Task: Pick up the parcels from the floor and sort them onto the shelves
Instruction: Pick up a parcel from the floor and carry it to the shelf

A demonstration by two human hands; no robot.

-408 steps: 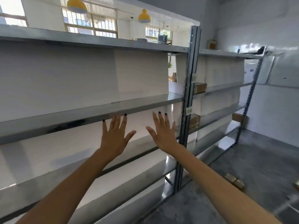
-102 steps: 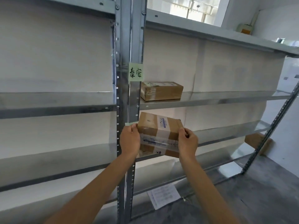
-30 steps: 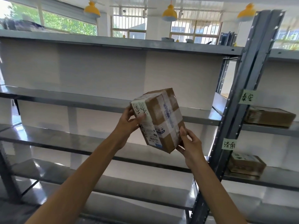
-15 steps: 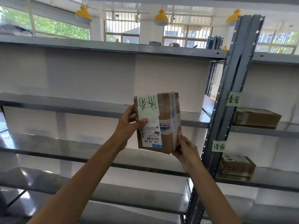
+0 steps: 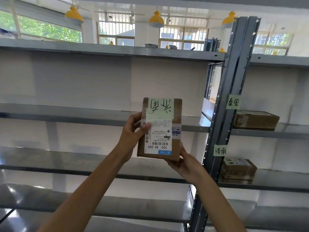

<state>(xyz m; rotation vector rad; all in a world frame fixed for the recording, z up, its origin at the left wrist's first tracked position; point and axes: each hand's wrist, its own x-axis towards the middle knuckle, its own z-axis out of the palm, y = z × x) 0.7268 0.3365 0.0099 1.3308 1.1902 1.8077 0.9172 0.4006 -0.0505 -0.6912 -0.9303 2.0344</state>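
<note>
I hold a brown cardboard parcel (image 5: 175, 136) upright in front of the metal shelves (image 5: 83, 113), its white shipping label and a green handwritten note facing me, upside down. My left hand (image 5: 133, 131) grips its left edge with the thumb on the label. My right hand (image 5: 185, 163) cups its lower right corner from below. Two other parcels lie on the right bay: one parcel (image 5: 255, 119) on the upper shelf, another parcel (image 5: 239, 168) one shelf lower.
A grey steel upright (image 5: 224, 124) divides the two bays and carries two green handwritten tags, an upper tag (image 5: 233, 102) and a lower tag (image 5: 220, 150). The left bay's shelves hold nothing I can see. Yellow lamps (image 5: 156, 19) hang beyond the top shelf.
Over the last second I turned the parcel from tilted to upright so its label faces me squarely. The view shifted slightly to the left.
</note>
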